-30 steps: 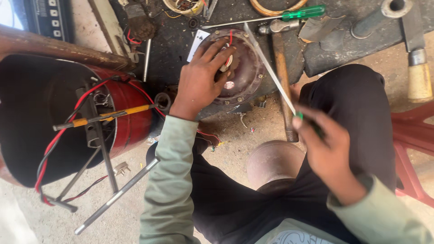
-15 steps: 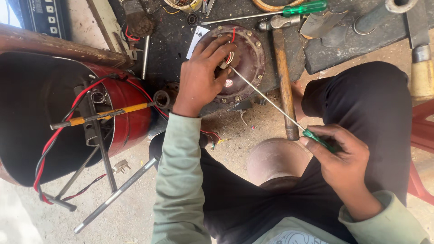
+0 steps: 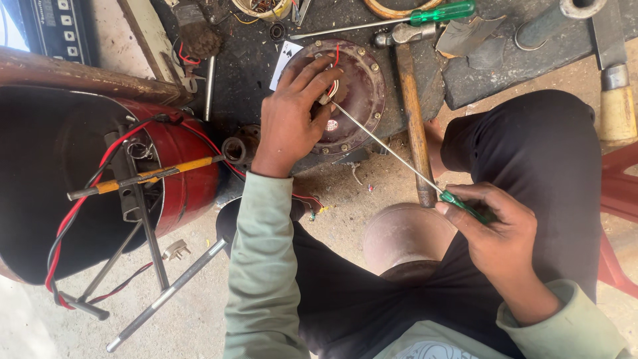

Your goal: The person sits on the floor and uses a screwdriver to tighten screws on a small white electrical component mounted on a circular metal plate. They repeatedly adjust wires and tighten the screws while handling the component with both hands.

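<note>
My left hand [image 3: 292,113] rests on a round, rusty brown metal motor plate [image 3: 362,93] with bolts around its rim, its fingers pinching a small connector with red and white wires [image 3: 330,83] at the plate's middle. My right hand [image 3: 495,233] grips the green handle of a long thin screwdriver [image 3: 389,149]. The shaft runs up and left, and its tip touches the connector between my left fingers. The plate lies on a dark mat on the ground in front of my knees.
A red drum-shaped housing [image 3: 179,179] with wires, rods and a yellow-handled tool lies at left. A wooden-handled hammer [image 3: 413,119] lies right of the plate. Above it lie a second green screwdriver [image 3: 412,16], a chisel [image 3: 615,93] and a pipe. A red chair leg [image 3: 618,199] is at right.
My right hand has lowered and turned the screwdriver, bringing its tip from above the plate down to the connector. My left hand has shifted its fingers onto the connector.
</note>
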